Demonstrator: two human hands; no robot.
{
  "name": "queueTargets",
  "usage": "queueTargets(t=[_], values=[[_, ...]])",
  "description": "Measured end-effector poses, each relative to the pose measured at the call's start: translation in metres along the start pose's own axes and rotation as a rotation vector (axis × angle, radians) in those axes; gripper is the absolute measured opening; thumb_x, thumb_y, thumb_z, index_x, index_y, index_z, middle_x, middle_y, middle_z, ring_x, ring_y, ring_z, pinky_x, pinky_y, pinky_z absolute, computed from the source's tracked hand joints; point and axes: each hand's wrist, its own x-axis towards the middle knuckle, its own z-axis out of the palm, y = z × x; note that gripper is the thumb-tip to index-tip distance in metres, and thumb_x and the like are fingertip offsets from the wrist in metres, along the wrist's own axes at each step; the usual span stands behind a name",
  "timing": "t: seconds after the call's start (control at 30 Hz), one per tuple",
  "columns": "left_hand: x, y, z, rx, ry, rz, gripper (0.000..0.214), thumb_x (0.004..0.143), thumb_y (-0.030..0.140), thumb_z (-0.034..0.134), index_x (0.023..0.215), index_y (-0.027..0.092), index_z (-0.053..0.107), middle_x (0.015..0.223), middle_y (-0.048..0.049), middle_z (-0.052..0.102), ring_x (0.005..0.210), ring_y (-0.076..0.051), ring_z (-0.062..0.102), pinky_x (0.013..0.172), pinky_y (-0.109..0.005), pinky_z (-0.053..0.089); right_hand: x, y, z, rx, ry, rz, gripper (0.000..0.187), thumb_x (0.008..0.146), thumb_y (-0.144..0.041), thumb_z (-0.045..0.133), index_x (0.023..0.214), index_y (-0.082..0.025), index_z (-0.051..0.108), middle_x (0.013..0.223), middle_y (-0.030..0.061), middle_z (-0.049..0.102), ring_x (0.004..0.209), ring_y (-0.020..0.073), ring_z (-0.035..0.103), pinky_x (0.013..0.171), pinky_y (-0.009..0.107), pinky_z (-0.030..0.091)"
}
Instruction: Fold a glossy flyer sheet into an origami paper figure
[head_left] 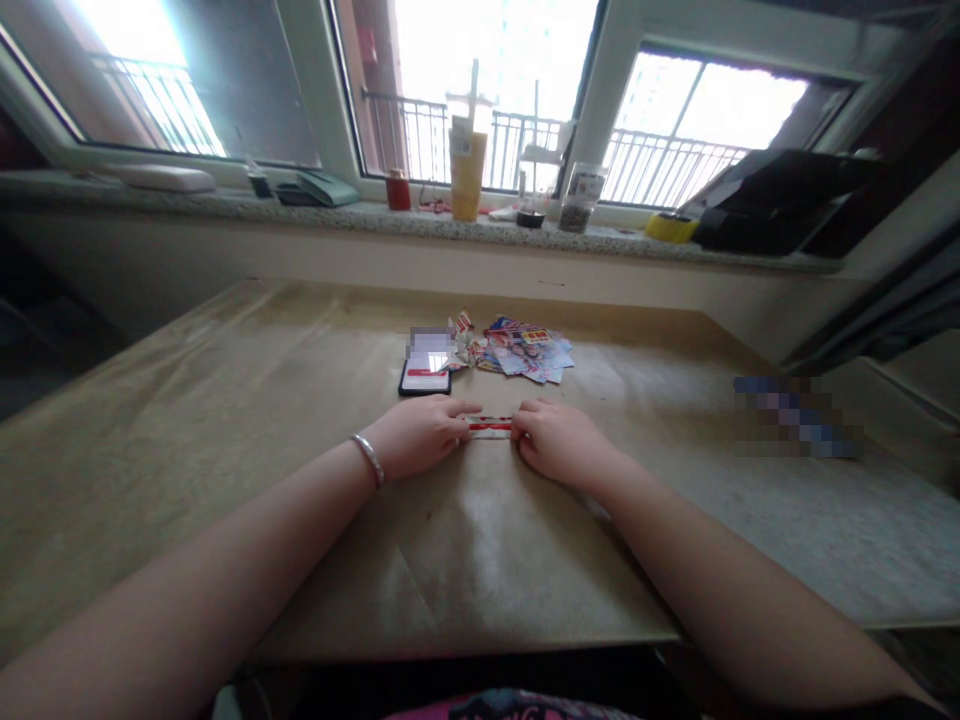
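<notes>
A narrow folded paper strip [490, 429], white with a red band, lies on the table before me. Its left end is under the fingers of my left hand [421, 432], which has a bracelet at the wrist. At the right end, the curled fingers of my right hand [561, 440] pinch the paper. Just beyond my left hand lies a phone [426, 380] with its screen lit. Beside the phone sit folded paper pieces [466, 348]. Farther right is a fanned pile of printed paper sheets [527, 352].
The table [225, 420] has a tan cover. A blurred bluish item [799, 418] lies at its right side. Along the windowsill [495, 232] behind stand a yellow drink cup [466, 175], a red jar [398, 190], a clear container [580, 200] and a black bag [772, 205].
</notes>
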Motion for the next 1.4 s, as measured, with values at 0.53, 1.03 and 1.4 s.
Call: queueTargets(t=[0.53, 1.03, 1.4], values=[[0.002, 0.004, -0.004, -0.032, -0.053, -0.067, 0.019, 0.081, 0.01, 0.049, 0.093, 0.015, 0.064, 0.089, -0.0064, 0.066, 0.086, -0.019, 0.058, 0.077, -0.03, 0.047, 0.006, -0.002, 0.013, 0.076, 0.145, -0.088, 0.023, 0.085, -0.035, 0.053, 0.099, -0.021, 0.064, 0.098, 0.0045, 0.064, 0.094, 0.0185, 0.055, 0.075, 0.027, 0.038], [0.007, 0.014, 0.01, -0.062, 0.046, -0.191, 0.022, 0.089, 0.034, 0.051, 0.091, 0.017, 0.066, 0.084, -0.0061, 0.06, 0.077, -0.017, 0.055, 0.068, -0.028, 0.044, 0.008, -0.002, 0.021, 0.069, 0.152, -0.121, 0.021, 0.087, -0.03, 0.051, 0.1, -0.024, 0.067, 0.093, 0.004, 0.067, 0.088, 0.0184, 0.059, 0.07, 0.027, 0.04], [0.008, 0.01, 0.01, -0.095, 0.032, -0.17, 0.019, 0.088, 0.019, 0.053, 0.082, 0.014, 0.069, 0.081, -0.0062, 0.063, 0.076, -0.016, 0.057, 0.068, -0.026, 0.044, 0.008, -0.002, 0.021, 0.077, 0.14, -0.124, 0.023, 0.089, -0.031, 0.047, 0.094, -0.025, 0.068, 0.092, 0.0035, 0.066, 0.087, 0.0182, 0.058, 0.068, 0.027, 0.038]])
